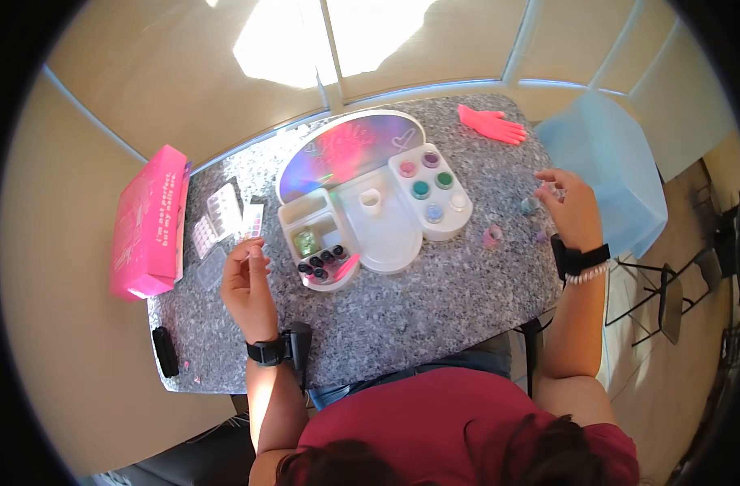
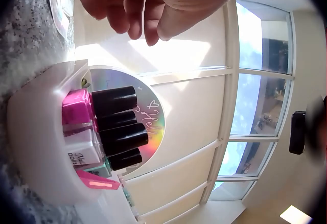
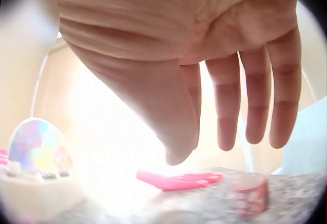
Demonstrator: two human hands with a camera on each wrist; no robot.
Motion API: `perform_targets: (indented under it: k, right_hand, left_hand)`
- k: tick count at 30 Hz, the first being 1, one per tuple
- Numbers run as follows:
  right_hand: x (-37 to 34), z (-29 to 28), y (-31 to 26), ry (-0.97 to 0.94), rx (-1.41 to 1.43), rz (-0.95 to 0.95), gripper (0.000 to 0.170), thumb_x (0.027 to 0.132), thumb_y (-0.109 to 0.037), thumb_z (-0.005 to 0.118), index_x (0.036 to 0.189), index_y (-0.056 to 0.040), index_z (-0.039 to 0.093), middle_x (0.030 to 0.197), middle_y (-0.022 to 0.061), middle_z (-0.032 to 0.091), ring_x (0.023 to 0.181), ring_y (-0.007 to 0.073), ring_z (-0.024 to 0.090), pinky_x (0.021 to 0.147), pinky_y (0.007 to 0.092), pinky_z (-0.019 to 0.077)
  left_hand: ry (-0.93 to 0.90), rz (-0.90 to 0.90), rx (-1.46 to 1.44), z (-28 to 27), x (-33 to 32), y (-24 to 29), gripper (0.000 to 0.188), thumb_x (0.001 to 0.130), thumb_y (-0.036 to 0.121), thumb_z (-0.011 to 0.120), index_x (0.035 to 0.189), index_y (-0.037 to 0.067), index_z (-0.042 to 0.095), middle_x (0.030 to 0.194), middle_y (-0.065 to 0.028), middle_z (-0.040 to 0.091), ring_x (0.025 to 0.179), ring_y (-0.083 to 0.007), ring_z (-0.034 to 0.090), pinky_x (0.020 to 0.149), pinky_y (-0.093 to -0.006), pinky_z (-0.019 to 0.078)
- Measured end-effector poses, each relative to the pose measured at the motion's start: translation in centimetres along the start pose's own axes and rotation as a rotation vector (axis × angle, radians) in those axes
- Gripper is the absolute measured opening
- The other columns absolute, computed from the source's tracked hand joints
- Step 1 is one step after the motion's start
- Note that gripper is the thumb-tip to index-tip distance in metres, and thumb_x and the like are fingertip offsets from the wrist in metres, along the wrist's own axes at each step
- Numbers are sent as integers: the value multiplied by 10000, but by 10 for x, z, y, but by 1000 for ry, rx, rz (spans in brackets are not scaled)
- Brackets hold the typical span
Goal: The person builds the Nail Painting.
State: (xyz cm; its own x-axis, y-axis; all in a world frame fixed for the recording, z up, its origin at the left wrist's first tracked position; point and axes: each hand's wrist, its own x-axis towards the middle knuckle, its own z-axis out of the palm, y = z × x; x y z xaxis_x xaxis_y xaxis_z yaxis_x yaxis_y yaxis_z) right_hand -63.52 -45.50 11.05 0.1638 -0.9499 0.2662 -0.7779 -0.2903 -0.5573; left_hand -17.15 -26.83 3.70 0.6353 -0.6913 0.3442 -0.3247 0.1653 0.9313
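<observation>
At lower right, the pink jar looks light; pinch its sides. Left hand and right hand hang relaxed.

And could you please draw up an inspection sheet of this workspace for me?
Surface: grey speckled tabletop, strewn with small items.
Job's things: white case open, lid raised; black-capped bottles in its left tray, six jars on its right side; loose pink jar nearer the right hand.
Clutter: pink box at the left edge, pink glove at the far right.
Hands: left hand raised beside the case, right hand by the right edge; nothing plainly held.
Cables: nothing seen on the tabletop.
Surroundings: light-blue cover and folding chair to the right.
</observation>
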Motion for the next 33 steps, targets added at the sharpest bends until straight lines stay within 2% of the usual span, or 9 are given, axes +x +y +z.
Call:
perform_targets:
  k: [3, 9, 12, 14, 17, 19, 23, 25, 33]
  right_hand:
    - [12, -2, 70, 114, -230, -54, 332, 895, -142, 852, 1208, -49, 795, 1161, 148, 807, 1051, 274, 744, 937, 411, 595]
    - [35, 10, 100, -155, -115, 71, 317, 899, -141, 838, 1195, -47, 777, 1109, 155, 771, 987, 289, 736, 891, 386, 598]
    - [19, 3, 53, -123, -43, 66, 264, 926, -103, 821, 1170, -34, 749, 1122, 123, 748, 991, 250, 739, 911, 353, 609]
    - [-10, 4, -9, 3, 461, 62, 206, 962, -66, 804, 1151, -28, 730, 1172, 88, 726, 1033, 196, 733, 917, 340, 624]
    - [-49, 13, -80, -109, 722, -54, 239, 989, -45, 793, 1215, -31, 715, 1219, 77, 706, 1092, 162, 720, 923, 339, 641]
    - [-71, 23, -113, -150, 703, -79, 257, 989, -45, 795, 1231, -33, 709, 1227, 87, 707, 1106, 173, 725, 927, 346, 647]
    - [-91, 51, -133, -138, 482, -344, 326, 988, -39, 773, 1301, -54, 687, 1216, 134, 713, 1128, 300, 730, 976, 414, 613]
    - [-96, 61, -132, -127, 416, -437, 341, 982, -33, 761, 1312, -61, 678, 1216, 146, 717, 1144, 378, 703, 1001, 454, 564]
    - [-95, 69, -115, -48, 330, -598, 398, 947, -53, 770, 1333, -48, 675, 1247, 157, 732, 1190, 378, 686, 1021, 478, 562]
  left_hand:
    - [40, 16, -26, 4, -1, 5, 217, 1152, 202, 640, 1211, 39, 768, 1167, -46, 774, 873, -62, 626, 781, -254, 515]
    - [113, 147, -96, 17, -14, 38, 150, 1133, 128, 642, 1172, 16, 734, 1245, -91, 752, 898, -89, 634, 795, -261, 513]
    - [45, 280, -59, 35, -32, 68, 154, 1139, 73, 592, 1189, -21, 703, 1182, -114, 725, 838, -92, 582, 826, -269, 500]
    - [-106, 282, -99, 45, -43, 77, 50, 1053, 21, 689, 1069, -11, 724, 1112, -137, 774, 954, -182, 701, 876, -308, 548]
    - [-538, 327, -63, 67, -44, 100, 211, 1061, 16, 698, 1267, -28, 699, 1122, -132, 775, 964, -170, 766, 850, -301, 624]
    - [-710, 31, -122, 86, -45, 114, 333, 1034, 41, 763, 1353, -28, 696, 1205, -134, 793, 1073, -193, 789, 943, -312, 628]
    - [-793, -369, -323, 114, -53, 101, 419, 1026, 109, 821, 1393, -51, 699, 1256, -118, 800, 1126, -160, 771, 1004, -306, 611]
    - [-801, -397, -345, 117, -55, 85, 428, 1030, 108, 816, 1403, -58, 689, 1242, -111, 803, 1117, -157, 770, 1007, -305, 611]
    - [-808, -554, -445, 117, -59, 67, 429, 1089, 114, 732, 1473, -45, 623, 1378, -158, 747, 1247, -188, 730, 1051, -318, 610]
